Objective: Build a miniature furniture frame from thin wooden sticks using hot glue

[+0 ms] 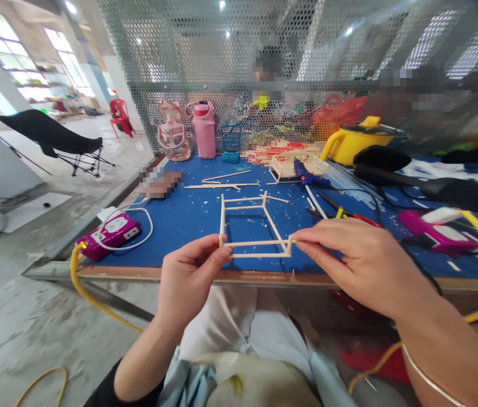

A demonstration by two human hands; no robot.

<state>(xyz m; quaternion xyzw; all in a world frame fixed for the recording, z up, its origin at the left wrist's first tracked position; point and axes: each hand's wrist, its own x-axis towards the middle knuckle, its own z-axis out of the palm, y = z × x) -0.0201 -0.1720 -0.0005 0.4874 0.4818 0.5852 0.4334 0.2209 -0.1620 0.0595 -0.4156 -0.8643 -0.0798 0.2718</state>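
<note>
My left hand (194, 274) pinched the near left corner of a stick frame (258, 243) between thumb and fingers; my right hand (355, 260) pinched its near right corner. Frame was over the near middle of the blue worktop (179, 223); couldn't tell whether its far end touched down. Beyond it, loose sticks (222, 185). Far right of these, a blue glue gun (306, 174) beside a second stick assembly (292, 170). Near left, purple power strip (111, 234). Far right, yellow pot (355, 146); far left, pink bottle (205, 131).
</note>
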